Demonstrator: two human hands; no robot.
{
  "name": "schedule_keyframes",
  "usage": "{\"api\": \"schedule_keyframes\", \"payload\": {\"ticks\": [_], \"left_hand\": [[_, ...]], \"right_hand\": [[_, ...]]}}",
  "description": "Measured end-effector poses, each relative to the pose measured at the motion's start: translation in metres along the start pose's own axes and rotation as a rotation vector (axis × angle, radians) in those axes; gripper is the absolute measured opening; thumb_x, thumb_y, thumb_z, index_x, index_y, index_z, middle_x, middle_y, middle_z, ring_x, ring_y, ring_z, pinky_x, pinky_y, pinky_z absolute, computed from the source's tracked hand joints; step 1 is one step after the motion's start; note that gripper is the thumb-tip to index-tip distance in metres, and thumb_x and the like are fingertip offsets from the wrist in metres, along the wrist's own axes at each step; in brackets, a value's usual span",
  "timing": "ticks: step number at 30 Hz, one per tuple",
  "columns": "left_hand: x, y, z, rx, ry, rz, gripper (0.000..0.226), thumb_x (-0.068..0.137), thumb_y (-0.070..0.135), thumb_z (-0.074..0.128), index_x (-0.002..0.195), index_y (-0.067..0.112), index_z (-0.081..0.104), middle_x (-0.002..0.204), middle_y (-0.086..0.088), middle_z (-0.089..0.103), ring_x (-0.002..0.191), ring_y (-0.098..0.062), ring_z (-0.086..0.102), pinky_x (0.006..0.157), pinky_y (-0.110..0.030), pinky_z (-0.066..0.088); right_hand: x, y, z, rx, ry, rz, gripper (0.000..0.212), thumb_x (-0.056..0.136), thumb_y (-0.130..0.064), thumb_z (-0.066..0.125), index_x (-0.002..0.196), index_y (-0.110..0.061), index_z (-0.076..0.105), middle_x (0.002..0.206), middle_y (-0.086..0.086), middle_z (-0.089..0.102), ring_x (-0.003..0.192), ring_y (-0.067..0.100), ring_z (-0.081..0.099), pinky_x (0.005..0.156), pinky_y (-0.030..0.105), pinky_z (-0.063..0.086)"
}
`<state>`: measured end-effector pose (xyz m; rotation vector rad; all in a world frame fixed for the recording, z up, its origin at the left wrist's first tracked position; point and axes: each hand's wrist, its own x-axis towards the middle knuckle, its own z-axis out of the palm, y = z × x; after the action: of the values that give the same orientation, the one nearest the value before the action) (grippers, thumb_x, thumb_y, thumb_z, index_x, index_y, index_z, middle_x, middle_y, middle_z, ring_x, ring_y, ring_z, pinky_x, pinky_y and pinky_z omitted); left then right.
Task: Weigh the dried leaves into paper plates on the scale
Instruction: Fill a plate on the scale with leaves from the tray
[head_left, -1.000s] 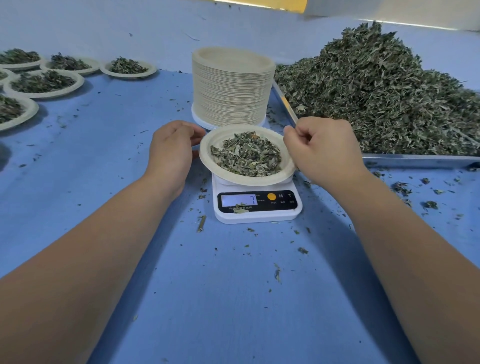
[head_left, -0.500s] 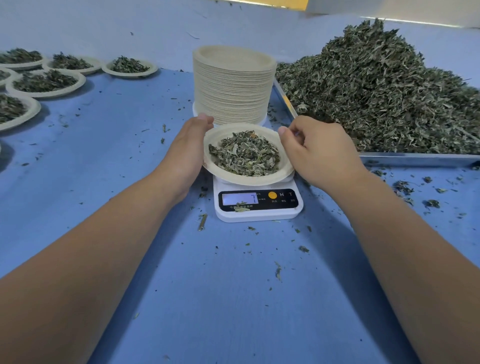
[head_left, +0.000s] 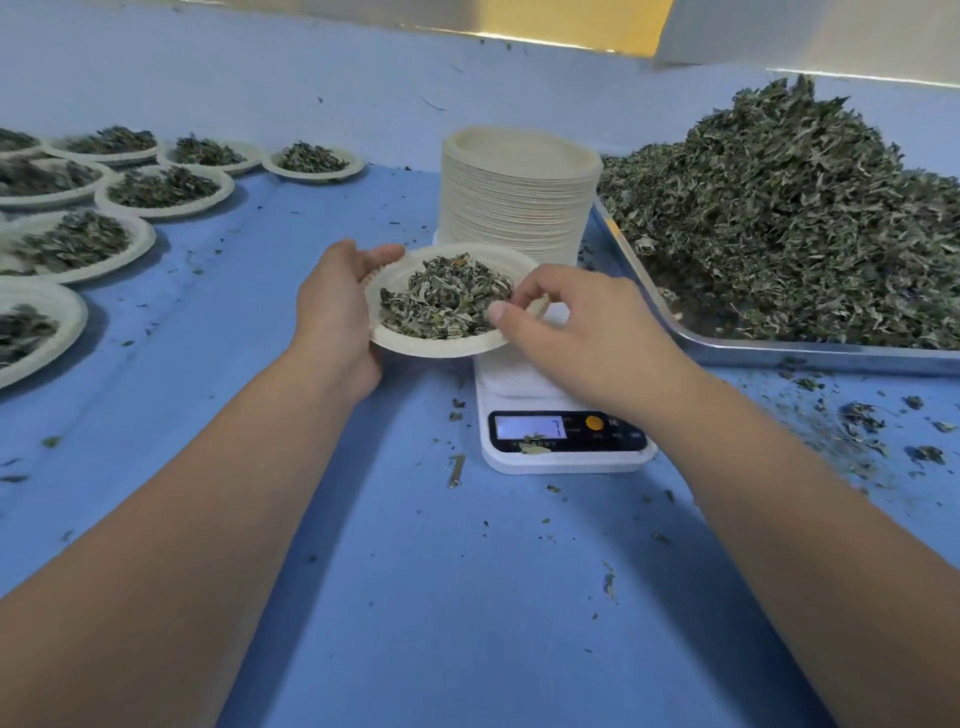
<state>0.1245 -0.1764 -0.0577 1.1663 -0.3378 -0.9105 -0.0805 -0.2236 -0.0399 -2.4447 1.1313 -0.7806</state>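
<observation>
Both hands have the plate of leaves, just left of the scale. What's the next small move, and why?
Probably carry the plate left and set it beside the filled plates. The left hand and right hand grip its rim, it is mostly off the scale, and the other portions line that side.

One head-worn wide-angle view looks forward and down, close over the scale (head_left: 563, 415) on the blue table (head_left: 415, 597).
</observation>
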Motion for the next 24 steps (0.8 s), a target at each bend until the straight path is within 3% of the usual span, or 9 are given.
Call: {"api": "schedule_keyframes", "payload": {"ticks": [3, 5, 7, 9, 11, 13, 17, 21, 24], "left_hand": [[0.015, 0.018, -0.022, -0.085, 0.066, -0.009, 0.041, 0.107, 0.030, 0.038, 0.102, 0.008, 0.072, 0.107, -0.017, 0.073, 0.093, -0.031, 0.070, 0.095, -0.052, 0.058], [0.025, 0.029, -0.039, -0.138, 0.079, -0.013, 0.036, 0.105, 0.025, 0.038, 0.097, 0.008, 0.069, 0.090, -0.011, 0.076, 0.080, -0.027, 0.071, 0.079, -0.043, 0.063], [0.033, 0.037, -0.055, -0.193, 0.115, -0.004, 0.035, 0.105, 0.023, 0.038, 0.094, 0.007, 0.067, 0.074, -0.007, 0.075, 0.074, -0.025, 0.070, 0.072, -0.038, 0.061], [0.040, 0.041, -0.067, -0.242, 0.177, 0.005, 0.031, 0.103, 0.021, 0.040, 0.102, 0.006, 0.067, 0.086, -0.010, 0.073, 0.080, -0.027, 0.067, 0.084, -0.043, 0.060], [0.047, 0.044, -0.074, -0.300, 0.255, 0.019, 0.024, 0.100, 0.019, 0.043, 0.105, 0.010, 0.066, 0.093, -0.009, 0.065, 0.080, -0.026, 0.064, 0.089, -0.045, 0.058], [0.051, 0.048, -0.076, -0.339, 0.310, 0.042, 0.017, 0.098, 0.017, 0.045, 0.096, 0.014, 0.062, 0.082, -0.005, 0.060, 0.071, -0.023, 0.059, 0.080, -0.037, 0.056], [0.053, 0.052, -0.078, -0.424, 0.363, 0.048, 0.025, 0.097, 0.012, 0.041, 0.077, 0.016, 0.056, 0.068, -0.002, 0.059, 0.065, -0.021, 0.060, 0.070, -0.032, 0.054], [0.057, 0.050, -0.079, -0.523, 0.301, 0.009, 0.029, 0.102, 0.016, 0.039, 0.107, 0.013, 0.067, 0.111, -0.009, 0.073, 0.103, -0.021, 0.070, 0.096, -0.032, 0.056], [0.060, 0.050, -0.078, -0.563, 0.275, -0.023, 0.023, 0.104, 0.017, 0.039, 0.097, 0.015, 0.060, 0.099, -0.004, 0.066, 0.089, -0.013, 0.064, 0.079, -0.023, 0.052]], "right_hand": [[0.019, -0.013, 0.012, 0.060, -0.143, -0.059, 0.059, 0.067, -0.086, 0.053, 0.105, -0.042, 0.064, 0.105, -0.021, 0.065, 0.094, -0.005, 0.057, 0.075, 0.019, 0.045], [0.032, -0.023, 0.025, 0.049, -0.228, -0.107, 0.063, 0.066, -0.086, 0.058, 0.112, -0.043, 0.062, 0.115, -0.023, 0.063, 0.106, 0.000, 0.055, 0.081, 0.012, 0.041], [0.045, -0.033, 0.041, 0.040, -0.264, -0.141, 0.059, 0.069, -0.083, 0.062, 0.111, -0.042, 0.061, 0.116, -0.019, 0.064, 0.106, 0.004, 0.058, 0.086, 0.019, 0.047], [0.056, -0.043, 0.057, 0.014, -0.268, -0.173, 0.060, 0.069, -0.084, 0.059, 0.110, -0.040, 0.062, 0.110, -0.017, 0.066, 0.101, 0.008, 0.061, 0.091, 0.033, 0.051], [0.069, -0.053, 0.071, -0.032, -0.237, -0.197, 0.059, 0.071, -0.084, 0.056, 0.107, -0.038, 0.063, 0.091, -0.020, 0.063, 0.088, 0.006, 0.060, 0.085, 0.035, 0.050], [0.084, -0.062, 0.084, -0.048, -0.208, -0.192, 0.055, 0.072, -0.084, 0.058, 0.100, -0.038, 0.064, 0.079, -0.022, 0.058, 0.078, -0.005, 0.054, 0.069, 0.028, 0.046], [0.122, -0.078, 0.117, -0.069, -0.237, -0.136, 0.055, 0.074, -0.082, 0.061, 0.096, -0.032, 0.065, 0.085, -0.018, 0.060, 0.081, 0.006, 0.058, 0.059, 0.025, 0.042], [0.158, -0.087, 0.155, -0.090, -0.203, -0.060, 0.052, 0.075, -0.077, 0.064, 0.089, -0.027, 0.064, 0.081, -0.012, 0.058, 0.089, 0.018, 0.056, 0.060, 0.030, 0.038], [0.179, -0.086, 0.184, -0.109, -0.177, -0.016, 0.051, 0.081, -0.073, 0.062, 0.095, -0.023, 0.062, 0.092, -0.003, 0.064, 0.099, 0.025, 0.060, 0.069, 0.033, 0.042]]}}
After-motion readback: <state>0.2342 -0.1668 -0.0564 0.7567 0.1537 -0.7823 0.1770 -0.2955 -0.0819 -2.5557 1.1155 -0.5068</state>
